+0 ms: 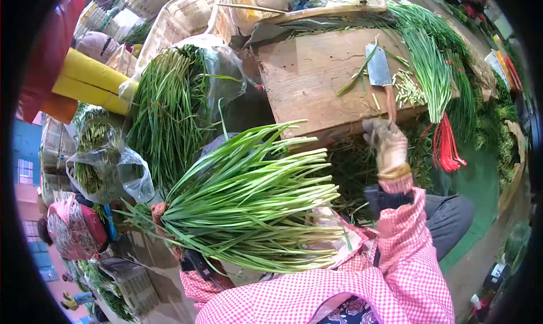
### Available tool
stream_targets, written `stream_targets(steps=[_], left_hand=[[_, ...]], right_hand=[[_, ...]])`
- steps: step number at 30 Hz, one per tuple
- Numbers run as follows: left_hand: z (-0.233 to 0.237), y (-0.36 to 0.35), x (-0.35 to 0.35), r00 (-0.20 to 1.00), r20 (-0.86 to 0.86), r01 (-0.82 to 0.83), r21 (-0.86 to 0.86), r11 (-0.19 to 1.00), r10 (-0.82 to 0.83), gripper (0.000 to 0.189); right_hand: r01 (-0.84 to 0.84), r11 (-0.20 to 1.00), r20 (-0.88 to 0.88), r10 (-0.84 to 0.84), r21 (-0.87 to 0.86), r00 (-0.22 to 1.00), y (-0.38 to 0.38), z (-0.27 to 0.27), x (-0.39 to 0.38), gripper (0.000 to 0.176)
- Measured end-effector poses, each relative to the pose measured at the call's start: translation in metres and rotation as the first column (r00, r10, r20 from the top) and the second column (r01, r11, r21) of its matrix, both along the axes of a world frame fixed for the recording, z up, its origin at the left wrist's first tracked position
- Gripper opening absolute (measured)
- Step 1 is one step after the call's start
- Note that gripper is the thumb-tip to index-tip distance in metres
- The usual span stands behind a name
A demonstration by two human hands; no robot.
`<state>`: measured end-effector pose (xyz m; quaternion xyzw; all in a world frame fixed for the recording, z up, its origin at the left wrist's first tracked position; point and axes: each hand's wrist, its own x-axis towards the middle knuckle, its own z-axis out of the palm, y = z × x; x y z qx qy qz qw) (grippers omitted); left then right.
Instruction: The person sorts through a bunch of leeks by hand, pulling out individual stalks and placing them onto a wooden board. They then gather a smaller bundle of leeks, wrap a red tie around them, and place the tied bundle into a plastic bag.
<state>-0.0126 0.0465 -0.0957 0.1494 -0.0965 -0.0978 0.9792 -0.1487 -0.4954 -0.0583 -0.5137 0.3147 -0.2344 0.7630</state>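
Observation:
A big loose bunch of green chives point(257, 194) lies across my lap, its pale cut ends to the right. My left hand point(160, 212) is closed round the leafy end at the left, partly covered by leaves. My right hand point(390, 148) is at the wooden handle end of a cleaver point(378, 67), whose blade lies over the wooden board point(311, 69). The right fingers are smeared, and I cannot tell whether they grip the handle. Short cut stem ends point(407, 89) lie beside the blade.
A tied bunch of chives point(427, 69) and red ties point(445, 146) hang over the board's right side. More chives point(169, 112) stand in a plastic bag at left, near a yellow post point(90, 81). Crates point(181, 18) stand behind. Another person point(76, 228) is at far left.

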Motion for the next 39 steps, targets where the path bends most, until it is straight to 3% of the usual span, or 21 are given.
stream_targets(steps=[1, 3, 4, 6, 13, 14, 16, 17, 18, 20, 21, 22, 23, 24, 27, 29, 30, 31, 33, 35, 39], left_hand=[[-0.001, 0.001, -0.001, 1.000, -0.006, -0.007, 0.004, 1.000, 0.007, 0.009], [-0.002, 0.001, -0.001, 1.000, -0.020, -0.014, 0.020, 1.000, 0.014, 0.009], [-0.002, 0.001, -0.001, 1.000, -0.024, -0.017, 0.026, 1.000, 0.017, 0.009], [-0.002, -0.001, 0.000, 0.999, -0.030, -0.019, 0.038, 0.999, 0.020, 0.009], [0.003, -0.002, -0.001, 0.999, -0.033, -0.016, 0.070, 0.997, 0.018, 0.009], [0.004, -0.002, -0.001, 0.999, -0.034, -0.016, 0.073, 0.997, 0.018, 0.009], [0.001, -0.001, -0.001, 0.999, -0.042, -0.024, 0.073, 0.997, 0.027, 0.009], [0.001, -0.001, -0.001, 0.999, -0.044, -0.025, 0.072, 0.997, 0.028, 0.009], [0.000, -0.001, 0.001, 0.998, -0.048, -0.026, 0.075, 0.997, 0.030, 0.009], [-0.004, -0.001, 0.002, 0.998, -0.053, -0.036, 0.060, 0.998, 0.040, 0.009], [-0.005, -0.002, 0.002, 0.997, -0.056, -0.040, 0.060, 0.997, 0.043, 0.009], [-0.006, -0.004, 0.004, 0.998, -0.057, -0.035, 0.062, 0.997, 0.038, 0.009], [-0.006, -0.006, 0.005, 0.998, -0.058, -0.031, 0.063, 0.998, 0.034, 0.009], [-0.006, -0.007, 0.006, 0.998, -0.060, -0.028, 0.066, 0.997, 0.032, 0.009], [-0.003, -0.007, 0.005, 0.998, -0.059, -0.035, 0.075, 0.997, 0.039, 0.009], [-0.001, -0.005, 0.004, 0.997, -0.060, -0.038, 0.092, 0.995, 0.043, 0.009], [-0.001, -0.004, 0.003, 0.997, -0.062, -0.041, 0.098, 0.994, 0.047, 0.009], [0.000, -0.004, 0.002, 0.997, -0.064, -0.046, 0.099, 0.994, 0.053, 0.009], [-0.002, -0.004, 0.002, 0.996, -0.068, -0.055, 0.103, 0.993, 0.062, 0.009], [-0.003, -0.007, 0.004, 0.996, -0.074, -0.049, 0.104, 0.993, 0.057, 0.009], [0.000, -0.004, 0.003, 0.996, -0.065, -0.061, 0.108, 0.992, 0.068, 0.009]], right_hand=[[-0.359, 0.829, -0.339, 0.221, -0.429, 0.914, -0.024, -0.025, -0.011, 0.020], [-0.917, 0.060, -0.901, -0.219, -0.395, 0.374, 0.019, 0.058, -0.008, 0.023], [-0.852, -0.123, -0.840, -0.149, -0.509, 0.523, 0.020, 0.047, -0.014, 0.027], [-0.734, 0.095, -0.697, 0.251, -0.672, 0.671, 0.057, 0.065, -0.005, 0.026], [-0.647, -0.177, -0.669, 0.276, -0.741, 0.691, 0.146, 0.037, 0.031, 0.017], [-0.484, 0.260, -0.344, 0.439, -0.835, 0.830, 0.138, 0.030, 0.021, 0.010], [-0.398, 0.404, -0.146, 0.526, -0.824, 0.838, 0.087, 0.052, 0.007, 0.016], [-0.324, 0.851, 0.081, 0.388, -0.414, 0.918, 0.076, 0.031, -0.006, 0.012], [-0.383, 0.924, 0.191, 0.379, -0.015, 0.906, 0.052, 0.035, -0.019, 0.002], [-0.305, 0.833, 0.225, 0.223, 0.462, 0.949, 0.018, 0.043, -0.032, 0.018], [-0.433, 0.900, -0.179, 0.435, 0.052, 0.883, 0.008, 0.050, -0.034, 0.020], [-0.685, 0.710, -0.488, 0.546, -0.163, 0.682, 0.008, 0.047, -0.025, 0.023], [-0.884, 0.396, -0.767, 0.477, -0.248, 0.428, 0.008, 0.039, -0.016, 0.026], [-0.798, -0.028, -0.680, 0.542, -0.603, 0.494, 0.012, 0.025, -0.011, 0.032], [-0.765, 0.166, -0.509, 0.657, -0.622, 0.556, 0.050, 0.022, 0.017, 0.031], [-0.760, 0.087, -0.516, 0.683, -0.645, 0.516, 0.045, 0.033, 0.015, 0.029], [-0.783, 0.357, -0.452, 0.664, -0.509, 0.596, 0.045, 0.038, 0.013, 0.028], [-0.762, 0.202, -0.535, 0.602, -0.615, 0.592, 0.036, 0.039, 0.011, 0.033], [-0.895, 0.366, -0.462, 0.767, -0.255, 0.446, 0.046, 0.058, 0.004, 0.043], [-0.853, -0.053, -0.782, 0.431, -0.519, 0.450, 0.064, 0.059, 0.010, 0.069], [-0.989, -0.140, -0.989, 0.150, -0.039, 0.018, 0.070, 0.061, 0.020, 0.075]])
